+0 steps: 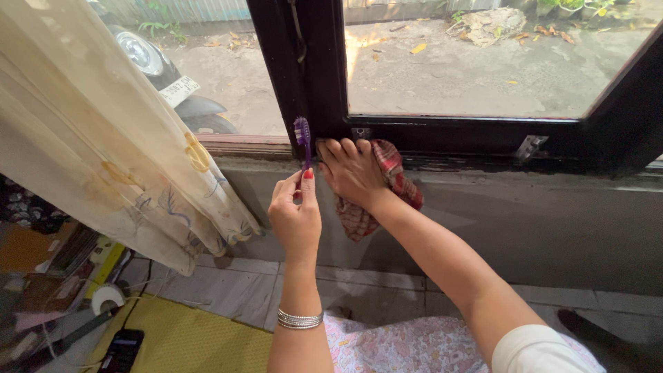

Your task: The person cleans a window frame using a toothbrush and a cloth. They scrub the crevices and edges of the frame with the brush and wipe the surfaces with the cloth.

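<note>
Both hands raised side by side — left hand (pixel 295 215) fisted, right hand (pixel 351 169) pressed flat.

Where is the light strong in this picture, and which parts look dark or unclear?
In the head view, daylight is strongest on the ground outside the window; the dark frame loses detail; the left hand with the purple toothbrush and the right hand on the checked cloth are evenly lit and sharp.
</note>
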